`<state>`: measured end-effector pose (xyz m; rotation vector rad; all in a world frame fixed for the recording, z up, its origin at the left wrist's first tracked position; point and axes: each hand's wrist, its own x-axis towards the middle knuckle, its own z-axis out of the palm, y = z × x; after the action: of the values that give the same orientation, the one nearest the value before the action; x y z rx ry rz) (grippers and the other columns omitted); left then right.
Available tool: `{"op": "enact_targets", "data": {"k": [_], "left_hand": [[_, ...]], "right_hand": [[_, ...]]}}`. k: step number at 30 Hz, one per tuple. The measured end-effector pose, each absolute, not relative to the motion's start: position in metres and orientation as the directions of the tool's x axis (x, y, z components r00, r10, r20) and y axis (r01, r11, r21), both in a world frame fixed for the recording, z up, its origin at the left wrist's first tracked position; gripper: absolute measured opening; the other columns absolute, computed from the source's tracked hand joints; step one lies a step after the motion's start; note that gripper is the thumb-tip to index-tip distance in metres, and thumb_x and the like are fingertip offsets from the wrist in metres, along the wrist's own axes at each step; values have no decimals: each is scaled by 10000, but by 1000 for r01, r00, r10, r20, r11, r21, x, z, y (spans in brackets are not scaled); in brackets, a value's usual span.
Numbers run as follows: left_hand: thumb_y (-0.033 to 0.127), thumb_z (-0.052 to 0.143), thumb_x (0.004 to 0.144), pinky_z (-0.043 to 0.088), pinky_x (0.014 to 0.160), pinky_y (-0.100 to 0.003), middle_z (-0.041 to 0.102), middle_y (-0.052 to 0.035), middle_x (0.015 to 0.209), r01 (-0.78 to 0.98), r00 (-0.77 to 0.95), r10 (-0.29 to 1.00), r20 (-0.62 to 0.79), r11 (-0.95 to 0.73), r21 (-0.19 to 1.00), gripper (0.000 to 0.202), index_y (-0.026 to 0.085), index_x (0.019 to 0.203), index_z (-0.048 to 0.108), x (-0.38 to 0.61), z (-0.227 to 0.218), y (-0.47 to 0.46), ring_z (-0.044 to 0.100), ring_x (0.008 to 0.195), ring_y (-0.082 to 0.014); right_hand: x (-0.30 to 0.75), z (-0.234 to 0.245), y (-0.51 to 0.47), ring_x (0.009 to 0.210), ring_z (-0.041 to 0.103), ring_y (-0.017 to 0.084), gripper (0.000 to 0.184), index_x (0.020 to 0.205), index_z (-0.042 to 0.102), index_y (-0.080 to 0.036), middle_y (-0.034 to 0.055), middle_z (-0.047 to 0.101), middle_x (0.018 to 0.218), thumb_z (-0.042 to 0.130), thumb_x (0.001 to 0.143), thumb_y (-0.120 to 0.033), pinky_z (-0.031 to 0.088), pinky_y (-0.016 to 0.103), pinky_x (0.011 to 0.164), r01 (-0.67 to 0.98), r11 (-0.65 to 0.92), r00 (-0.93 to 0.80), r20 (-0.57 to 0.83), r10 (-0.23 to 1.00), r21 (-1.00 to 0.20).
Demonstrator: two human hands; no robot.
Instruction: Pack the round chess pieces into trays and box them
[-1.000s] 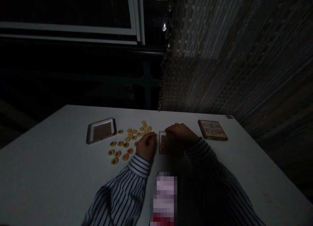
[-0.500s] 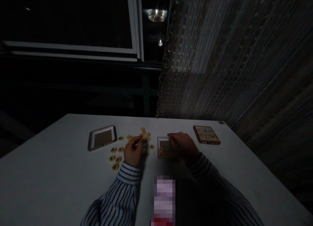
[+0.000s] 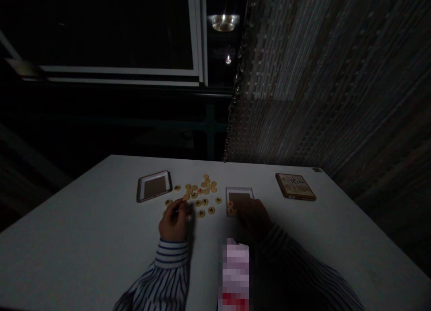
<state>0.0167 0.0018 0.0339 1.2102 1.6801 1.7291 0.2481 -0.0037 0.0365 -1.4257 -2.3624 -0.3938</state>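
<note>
Several round pale game pieces (image 3: 202, 192) with red or dark marks lie scattered on the white table (image 3: 84, 239). My left hand (image 3: 174, 222) rests at their near left edge with its fingers curled over some pieces; what it grips is hidden. My right hand (image 3: 253, 217) lies in shadow at the near edge of a small open white box (image 3: 239, 196) that has a few pieces in its near left corner. Its fingers are too dark to read. Both arms wear striped sleeves.
A shallow box lid (image 3: 154, 186) lies left of the pieces. A flat printed box (image 3: 295, 186) sits at the far right of the table. A beaded curtain (image 3: 319, 86) hangs behind the table, with a dark window (image 3: 101, 32) to its left.
My left hand has moved left and nearer, from beside the white box to the near left pieces. My right hand slid back from the box's far edge to its near edge.
</note>
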Motion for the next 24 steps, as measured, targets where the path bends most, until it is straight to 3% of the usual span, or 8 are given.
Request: {"op": "enact_targets", "data": {"k": [3, 7, 14, 24], "left_hand": [[382, 550, 677, 503, 562, -240, 658, -48, 741, 209, -581, 769, 266, -175, 962, 297, 147, 847, 610, 15, 35, 0, 620, 643, -151], [379, 537, 679, 502, 622, -255, 660, -58, 780, 274, -587, 741, 326, -198, 941, 281, 151, 825, 615, 7, 40, -2, 619, 698, -157], [377, 527, 678, 488, 549, -245, 657, -48, 777, 323, -573, 750, 331, -164, 932, 279, 156, 826, 611, -16, 48, -5, 601, 593, -136], [371, 514, 706, 490, 574, -273, 641, -33, 767, 439, -557, 734, 389, -137, 888, 249, 182, 834, 614, -44, 40, -7, 600, 631, -146]], "right_hand": [[249, 29, -4, 686, 456, 165, 237, 910, 610, -141, 66, 574, 683, 406, 807, -205, 243, 288, 604, 868, 489, -455, 537, 710, 90], [250, 28, -4, 676, 449, 161, 210, 890, 608, -148, 59, 579, 698, 423, 802, -193, 243, 290, 611, 858, 503, -462, 588, 664, 106], [250, 29, -3, 683, 466, 164, 209, 900, 599, -161, 53, 597, 719, 416, 813, -208, 237, 296, 603, 858, 506, -463, 560, 687, 89], [251, 28, 0, 708, 486, 165, 220, 872, 611, -160, 51, 609, 741, 405, 820, -216, 244, 292, 628, 862, 501, -466, 508, 724, 78]]}}
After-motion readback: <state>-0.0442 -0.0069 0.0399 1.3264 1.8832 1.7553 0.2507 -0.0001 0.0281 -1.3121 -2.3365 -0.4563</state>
